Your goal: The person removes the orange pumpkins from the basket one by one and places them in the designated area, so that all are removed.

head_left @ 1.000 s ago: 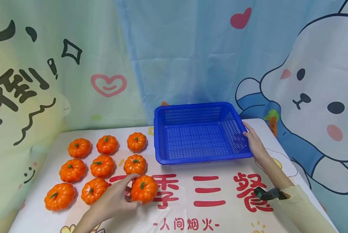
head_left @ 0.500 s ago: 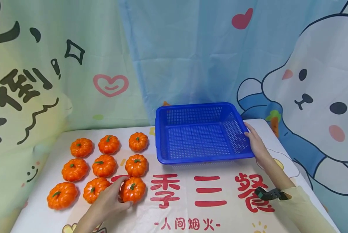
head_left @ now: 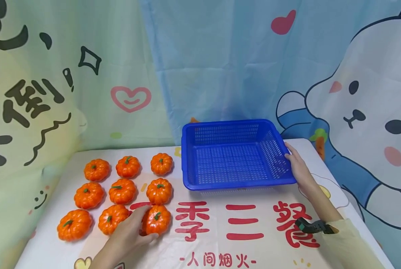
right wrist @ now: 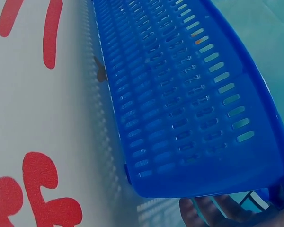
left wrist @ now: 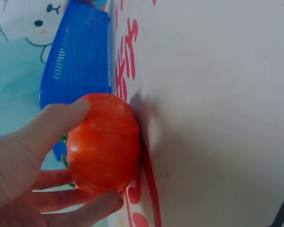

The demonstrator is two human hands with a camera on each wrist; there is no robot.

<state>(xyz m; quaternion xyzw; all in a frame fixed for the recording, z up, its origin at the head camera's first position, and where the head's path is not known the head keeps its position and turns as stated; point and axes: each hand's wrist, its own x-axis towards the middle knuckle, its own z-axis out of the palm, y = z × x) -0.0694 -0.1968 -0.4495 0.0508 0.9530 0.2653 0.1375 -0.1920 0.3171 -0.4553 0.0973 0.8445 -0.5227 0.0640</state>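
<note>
My left hand [head_left: 128, 231] grips a small orange pumpkin [head_left: 158, 220] with a green stem, at the near end of the rightmost column of pumpkins. In the left wrist view the thumb lies on one side of this pumpkin [left wrist: 104, 144] and the fingers curl around the other; it appears to touch the table. Over on the right, my right hand [head_left: 299, 168] holds the right rim of a blue plastic basket [head_left: 241, 185] with slotted walls. The right wrist view shows fingers [right wrist: 206, 210] under that rim, partly hidden by the basket. Nothing lies inside the basket.
Several more pumpkins [head_left: 122, 191] stand left of the basket in rows and columns. The white table [head_left: 331, 179] carries a printed cloth with red characters. A patterned curtain [head_left: 214, 74] hangs right behind the table. A thin cable [head_left: 335, 183] runs beside the right forearm.
Over the last second my left hand has moved the pumpkin left, into line with its column; both then stay nearly in place. My right hand and the basket hold still, while the head view shifts slightly.
</note>
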